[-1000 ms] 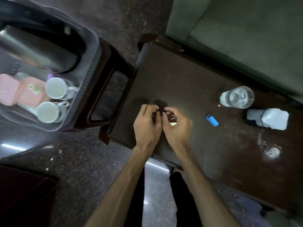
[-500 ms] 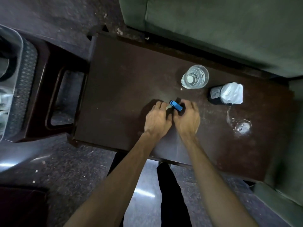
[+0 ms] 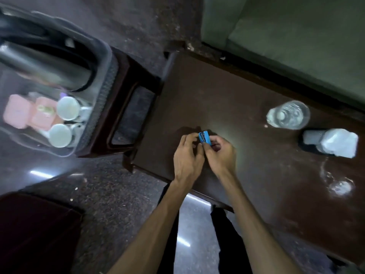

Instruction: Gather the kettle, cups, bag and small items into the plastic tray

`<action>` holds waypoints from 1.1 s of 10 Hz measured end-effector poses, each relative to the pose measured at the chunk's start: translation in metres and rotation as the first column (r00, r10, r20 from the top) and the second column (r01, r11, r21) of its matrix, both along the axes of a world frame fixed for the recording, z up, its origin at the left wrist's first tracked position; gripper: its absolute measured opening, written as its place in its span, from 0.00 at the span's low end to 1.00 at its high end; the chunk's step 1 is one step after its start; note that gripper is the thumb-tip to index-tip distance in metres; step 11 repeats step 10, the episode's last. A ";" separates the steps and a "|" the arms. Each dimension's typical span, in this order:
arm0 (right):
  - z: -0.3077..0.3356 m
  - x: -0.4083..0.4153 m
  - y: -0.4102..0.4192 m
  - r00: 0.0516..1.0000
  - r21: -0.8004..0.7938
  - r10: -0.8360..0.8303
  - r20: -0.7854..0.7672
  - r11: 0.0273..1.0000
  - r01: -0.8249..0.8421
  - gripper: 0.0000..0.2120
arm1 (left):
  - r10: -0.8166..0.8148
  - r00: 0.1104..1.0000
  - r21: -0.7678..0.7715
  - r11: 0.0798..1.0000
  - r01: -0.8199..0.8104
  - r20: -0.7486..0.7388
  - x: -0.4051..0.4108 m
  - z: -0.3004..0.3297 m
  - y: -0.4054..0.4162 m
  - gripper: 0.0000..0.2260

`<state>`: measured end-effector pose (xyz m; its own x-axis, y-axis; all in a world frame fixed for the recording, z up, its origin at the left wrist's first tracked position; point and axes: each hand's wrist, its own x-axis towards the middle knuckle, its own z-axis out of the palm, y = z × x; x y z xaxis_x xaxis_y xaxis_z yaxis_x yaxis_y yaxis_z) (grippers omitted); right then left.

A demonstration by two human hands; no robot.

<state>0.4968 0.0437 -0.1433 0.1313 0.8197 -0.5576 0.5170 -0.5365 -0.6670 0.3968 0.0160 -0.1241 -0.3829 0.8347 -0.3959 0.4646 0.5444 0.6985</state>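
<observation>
Head view: small blue item (image 3: 204, 137) pinched between left hand (image 3: 187, 155) and right hand (image 3: 221, 153), fingers of both curled closed on it, just above dark table (image 3: 217, 91). Long axis upright in frame, slightly tilted. Plastic tray (image 3: 102, 56) well off left, nearer left hand.

Counter (image 3: 227, 99), centre of frame: dark brown wood, worn semi-gloss, catching glare at lower right. Plastic tray (image 3: 102, 62), upper left: translucent, cloudy, ribbed along its side. Kettle (image 3: 39, 66) in it: brushed metal, showing a dull sheen. Two cups (image 3: 68, 108): smooth glazed white. Small blue item (image 3: 204, 137), centre: glossy plastic. Glass (image 3: 288, 114), right: clear, reflecting. Floor (image 3: 110, 194): speckled polished stone, shining in streaks.
</observation>
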 end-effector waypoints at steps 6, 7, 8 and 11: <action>0.091 -0.324 0.016 0.771 0.171 0.407 -0.489 0.912 -0.374 0.17 | 0.789 0.611 0.474 0.514 -0.715 0.066 -0.252 0.078 -0.021 0.14; 0.082 -0.320 0.011 0.805 0.146 0.351 -0.479 0.936 -0.322 0.16 | 0.777 0.627 0.465 0.535 -0.705 0.058 -0.250 0.073 -0.024 0.13; 0.071 -0.300 0.003 0.822 0.139 0.296 -0.487 0.955 -0.262 0.13 | 0.743 0.668 0.435 0.585 -0.685 0.052 -0.237 0.068 -0.024 0.11; 0.057 -0.231 -0.003 0.893 0.093 0.152 -0.423 0.988 -0.124 0.13 | 0.554 0.831 0.372 0.783 -0.499 -0.052 -0.181 0.058 -0.025 0.10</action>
